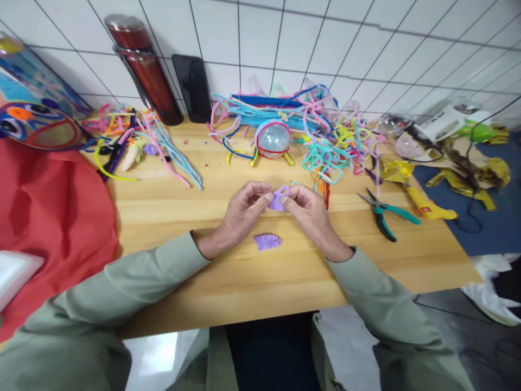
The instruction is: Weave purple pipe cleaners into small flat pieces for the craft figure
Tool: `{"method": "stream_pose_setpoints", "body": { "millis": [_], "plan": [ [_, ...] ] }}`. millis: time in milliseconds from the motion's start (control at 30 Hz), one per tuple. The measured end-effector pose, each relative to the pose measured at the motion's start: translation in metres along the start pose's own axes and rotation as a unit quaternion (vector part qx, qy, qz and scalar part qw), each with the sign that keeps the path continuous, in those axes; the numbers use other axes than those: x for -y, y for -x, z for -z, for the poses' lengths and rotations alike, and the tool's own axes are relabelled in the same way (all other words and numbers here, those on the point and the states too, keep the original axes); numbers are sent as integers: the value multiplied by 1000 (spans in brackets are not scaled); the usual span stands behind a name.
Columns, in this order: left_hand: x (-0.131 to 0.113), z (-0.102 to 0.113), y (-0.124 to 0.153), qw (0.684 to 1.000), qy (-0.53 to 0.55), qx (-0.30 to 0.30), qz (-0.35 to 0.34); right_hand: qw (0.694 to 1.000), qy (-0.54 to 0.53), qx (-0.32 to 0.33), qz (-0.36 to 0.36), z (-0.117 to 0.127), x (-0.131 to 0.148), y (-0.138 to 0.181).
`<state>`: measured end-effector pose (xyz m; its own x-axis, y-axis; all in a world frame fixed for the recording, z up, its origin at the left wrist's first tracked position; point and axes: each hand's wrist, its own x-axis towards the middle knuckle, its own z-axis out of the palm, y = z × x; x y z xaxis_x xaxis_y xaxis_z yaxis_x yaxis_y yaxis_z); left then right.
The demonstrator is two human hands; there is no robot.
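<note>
Between my two hands is a small purple piece of bent pipe cleaner (pixel 277 202), folded in rows with a loop at its top. My left hand (pixel 245 210) pinches its left edge between thumb and fingers. On the other edge, the thumb and fingers of my right hand (pixel 307 210) are closed on it. A second purple pipe cleaner piece (pixel 267 241), flat and ridged, lies on the table just below my hands. Beyond them stands a clear ball (pixel 272 140) ringed with pink and red pipe cleaners, with yellow ones beneath it.
Pliers (pixel 385 213) and a yellow glue gun (pixel 427 203) lie at the right. Tangled pipe cleaners (pixel 325 155) line the back. A red flask (pixel 144 70) and a phone (pixel 191 87) stand by the tiled wall. Red cloth (pixel 57 201) covers the left of the wooden table (pixel 171 228).
</note>
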<state>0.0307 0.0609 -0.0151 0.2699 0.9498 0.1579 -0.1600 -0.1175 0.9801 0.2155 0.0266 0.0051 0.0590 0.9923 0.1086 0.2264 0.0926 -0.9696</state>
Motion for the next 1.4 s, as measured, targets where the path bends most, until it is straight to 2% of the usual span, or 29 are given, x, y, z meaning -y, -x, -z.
{"method": "stream_pose_setpoints", "body": {
  "millis": [67,200,300,433,667,867,1200,1400],
  "plan": [
    [1,1,0,1000,-13,-16,-6,999,25,-16,16,0,0,0],
    [2,2,1,1000,-15,15,-1,995,75,-25,58,-2,3,1],
    [1,1,0,1000,-5,13,11,993,91,-17,68,-4,5,2],
    [0,1,-3,999,10,18,33,996,71,-13,46,-4,4,3],
    [0,3,-3,998,10,31,55,997,-55,46,-33,3,1,2],
    [-5,2,-2,996,41,18,81,990,-124,54,-45,-1,6,0],
    [-7,-1,-1,995,48,17,88,995,-77,40,-57,0,0,-1],
    [-2,4,-4,993,48,47,94,991,-102,57,-66,3,2,-1]
  ]
}}
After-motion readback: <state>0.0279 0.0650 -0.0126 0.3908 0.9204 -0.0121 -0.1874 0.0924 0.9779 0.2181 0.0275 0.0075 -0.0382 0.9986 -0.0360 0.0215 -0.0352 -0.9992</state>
